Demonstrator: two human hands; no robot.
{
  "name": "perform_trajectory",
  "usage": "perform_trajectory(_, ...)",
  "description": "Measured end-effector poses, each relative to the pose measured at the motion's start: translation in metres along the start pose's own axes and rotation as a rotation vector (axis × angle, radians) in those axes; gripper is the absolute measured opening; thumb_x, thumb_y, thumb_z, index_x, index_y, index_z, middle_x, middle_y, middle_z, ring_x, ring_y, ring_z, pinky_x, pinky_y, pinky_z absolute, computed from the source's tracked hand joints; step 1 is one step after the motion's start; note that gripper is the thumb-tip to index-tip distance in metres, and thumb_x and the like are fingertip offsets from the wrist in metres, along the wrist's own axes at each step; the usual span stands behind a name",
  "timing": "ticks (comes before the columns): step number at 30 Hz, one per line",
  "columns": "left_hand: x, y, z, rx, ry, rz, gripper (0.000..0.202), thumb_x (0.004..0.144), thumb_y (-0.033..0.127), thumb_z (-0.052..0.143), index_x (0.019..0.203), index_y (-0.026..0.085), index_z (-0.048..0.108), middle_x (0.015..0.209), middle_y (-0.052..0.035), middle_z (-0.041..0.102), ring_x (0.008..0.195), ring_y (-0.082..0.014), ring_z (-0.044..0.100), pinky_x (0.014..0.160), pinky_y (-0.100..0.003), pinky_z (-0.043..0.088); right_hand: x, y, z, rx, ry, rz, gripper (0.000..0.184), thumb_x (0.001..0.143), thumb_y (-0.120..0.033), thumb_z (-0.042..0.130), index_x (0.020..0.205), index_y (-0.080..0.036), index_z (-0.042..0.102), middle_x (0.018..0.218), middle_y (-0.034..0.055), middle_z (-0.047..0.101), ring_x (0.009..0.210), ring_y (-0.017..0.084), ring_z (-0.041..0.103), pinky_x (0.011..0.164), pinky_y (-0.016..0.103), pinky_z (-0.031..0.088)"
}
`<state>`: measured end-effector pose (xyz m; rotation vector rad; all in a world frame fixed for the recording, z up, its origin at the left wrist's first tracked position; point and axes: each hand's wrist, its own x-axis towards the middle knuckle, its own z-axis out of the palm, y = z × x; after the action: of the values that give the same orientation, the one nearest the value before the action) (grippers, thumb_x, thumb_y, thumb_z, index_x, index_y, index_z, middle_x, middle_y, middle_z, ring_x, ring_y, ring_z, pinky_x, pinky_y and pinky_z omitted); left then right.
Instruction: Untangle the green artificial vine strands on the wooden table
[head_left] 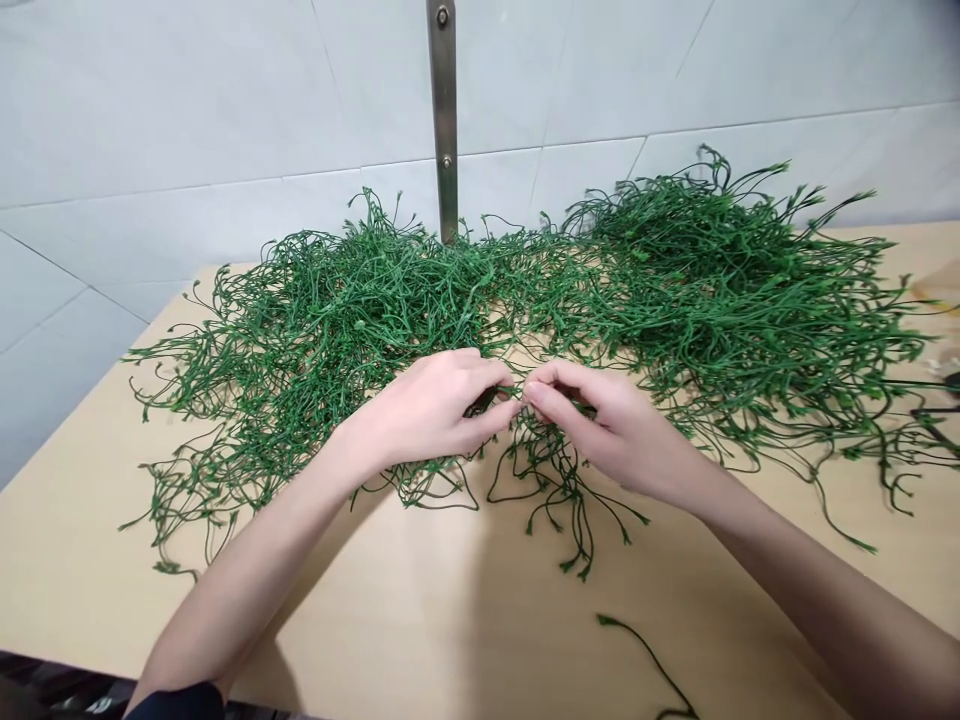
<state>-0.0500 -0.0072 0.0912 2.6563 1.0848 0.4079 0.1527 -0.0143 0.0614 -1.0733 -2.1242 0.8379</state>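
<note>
My left hand (457, 405) and my right hand (600, 420) meet at the middle of the table, thumb and fingers pinched, their fingertips almost touching. Between them is a thin green plastic plant stem, mostly hidden by the fingers. Just below the fingertips a small cluster of green stems (566, 490) spreads over the table. Behind and left of my left hand lies a tangled heap of artificial green stems (360, 310) with small forked tips. A second, denser heap of stems (720, 290) is beyond my right hand.
The light wooden table (390, 620) carries both heaps. One loose stem (649, 650) lies near its front edge. At the back are a tiled wall (225, 90) and an upright metal strip (444, 110) with bolts. A dark object (951, 382) is partly visible at the right edge.
</note>
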Motion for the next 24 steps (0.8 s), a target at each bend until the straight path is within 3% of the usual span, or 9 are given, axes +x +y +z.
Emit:
perform_trajectory(5, 0.0011, -0.0014, 0.0026, 0.026, 0.001, -0.002, 0.027, 0.098, 0.019, 0.037, 0.106, 0.012, 0.062, 0.089, -0.0080, 0.063, 0.081, -0.0164, 0.057, 0.072, -0.028, 0.046, 0.0016, 0.0010, -0.0023, 0.053, 0.054, 0.095, 0.031, 0.097, -0.037, 0.044, 0.074, -0.019, 0.053, 0.063, -0.0028, 0.047, 0.057, 0.011, 0.042, 0.053, 0.025, 0.033)
perform_trajectory(11, 0.0021, 0.0026, 0.0011, 0.029, 0.020, -0.017, 0.032, 0.101, 0.028, 0.034, 0.089, 0.013, 0.060, 0.076, -0.0032, 0.055, 0.071, -0.0147, 0.052, 0.067, -0.027, 0.043, 0.0021, -0.0006, -0.0018, 0.044, 0.081, 0.104, 0.036, 0.096, -0.037, 0.043, 0.065, -0.020, 0.045, 0.056, -0.0046, 0.037, 0.052, 0.010, 0.034, 0.050, 0.025, 0.028)
perform_trajectory(14, 0.0021, 0.0025, 0.0014, 0.018, 0.065, 0.019, 0.033, 0.101, 0.028, 0.035, 0.084, 0.013, 0.059, 0.078, -0.0042, 0.055, 0.075, -0.0151, 0.052, 0.069, -0.027, 0.043, 0.0017, -0.0020, -0.0012, 0.022, 0.085, 0.104, 0.038, 0.096, -0.036, 0.042, 0.062, -0.020, 0.044, 0.054, -0.0050, 0.036, 0.050, 0.010, 0.033, 0.050, 0.026, 0.027)
perform_trajectory(17, 0.0019, -0.0005, 0.0036, -0.003, 0.107, 0.063, 0.028, 0.099, 0.022, 0.039, 0.088, 0.011, 0.062, 0.089, -0.0079, 0.060, 0.084, -0.0166, 0.053, 0.076, -0.027, 0.044, 0.0013, -0.0018, -0.0004, 0.000, 0.093, 0.084, 0.037, 0.096, -0.035, 0.041, 0.062, -0.020, 0.045, 0.053, -0.0052, 0.036, 0.049, 0.010, 0.033, 0.050, 0.026, 0.028)
perform_trajectory(24, 0.0023, 0.0027, 0.0035, -0.053, 0.061, 0.001, 0.026, 0.100, 0.024, 0.036, 0.100, 0.015, 0.060, 0.081, -0.0023, 0.060, 0.076, -0.0145, 0.054, 0.072, -0.027, 0.043, 0.0016, -0.0005, 0.0004, 0.024, 0.100, 0.089, 0.040, 0.096, -0.037, 0.040, 0.061, -0.021, 0.042, 0.052, -0.0051, 0.036, 0.048, 0.010, 0.033, 0.050, 0.026, 0.028)
